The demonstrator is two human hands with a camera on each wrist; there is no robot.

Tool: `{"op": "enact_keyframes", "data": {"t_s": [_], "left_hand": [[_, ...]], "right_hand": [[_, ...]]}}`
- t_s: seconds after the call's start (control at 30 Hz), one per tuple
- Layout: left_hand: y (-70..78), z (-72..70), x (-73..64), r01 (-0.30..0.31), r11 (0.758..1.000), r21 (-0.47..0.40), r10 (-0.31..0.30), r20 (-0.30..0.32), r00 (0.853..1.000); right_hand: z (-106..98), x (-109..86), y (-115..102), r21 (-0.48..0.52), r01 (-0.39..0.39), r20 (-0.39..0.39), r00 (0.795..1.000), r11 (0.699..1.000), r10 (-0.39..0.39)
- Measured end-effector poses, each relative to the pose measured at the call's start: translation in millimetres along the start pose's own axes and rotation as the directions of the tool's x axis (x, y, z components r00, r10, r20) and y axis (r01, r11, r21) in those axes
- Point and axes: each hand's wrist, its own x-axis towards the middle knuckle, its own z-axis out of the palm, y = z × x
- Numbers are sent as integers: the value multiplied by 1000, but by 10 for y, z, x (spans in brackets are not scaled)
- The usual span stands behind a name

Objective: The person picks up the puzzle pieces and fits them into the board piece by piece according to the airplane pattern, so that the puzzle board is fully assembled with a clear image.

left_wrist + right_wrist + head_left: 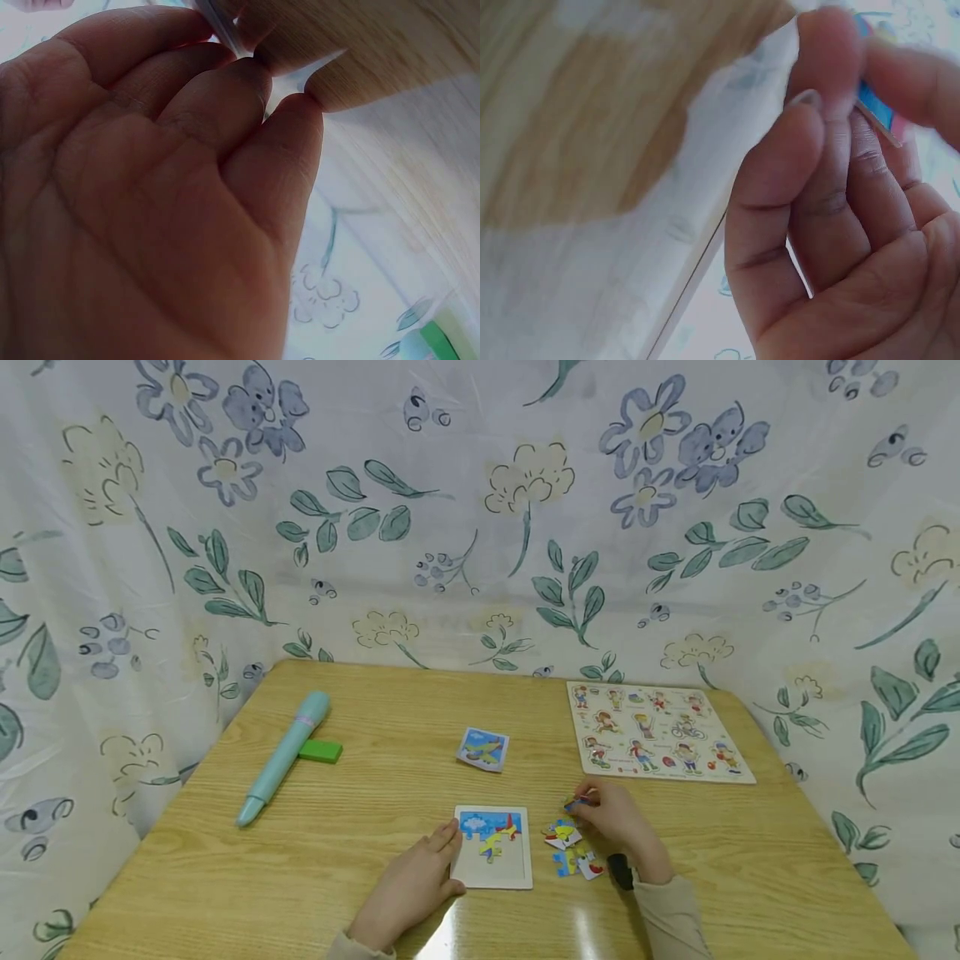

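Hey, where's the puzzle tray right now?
In the head view, the puzzle tray lies on the table, below center, the left hand touching its left edge and loose puzzle pieces to its right.

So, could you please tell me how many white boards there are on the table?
2: the small square white puzzle board, touching the left hand, and the large rectangular white board printed with children, at the far right of the wooden table.

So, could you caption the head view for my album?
Left hand against a partly filled puzzle tray, right hand pinching a puzzle piece near other loose pieces.
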Motion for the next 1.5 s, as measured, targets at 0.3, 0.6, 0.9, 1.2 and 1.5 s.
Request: {"op": "enact_keyframes", "data": {"t_s": [0.3, 0.6, 0.9, 1.2, 1.5], "left_hand": [[-15, 25, 17, -9, 1000, 17, 10, -16, 1000], [-16, 23, 18, -12, 1000, 9, 12, -14, 1000], [-14, 9, 19, -6, 1000, -8, 5, -11, 1000], [-22, 1, 25, -11, 1000, 3, 11, -7, 1000], [-24, 7, 24, -10, 1000, 2, 10, -1, 1000]], "right_hand": [[7, 24, -122, 214, -14, 77, 997, 977, -3], [275, 6, -320, 313, -10, 299, 950, 950, -89], [482, -20, -431, 283, 20, 298, 949, 959, -108], [594, -62, -528, 117, 81, 200, 974, 990, -103], [635, -82, -529, -56, 132, 130, 984, 990, -124]]}}
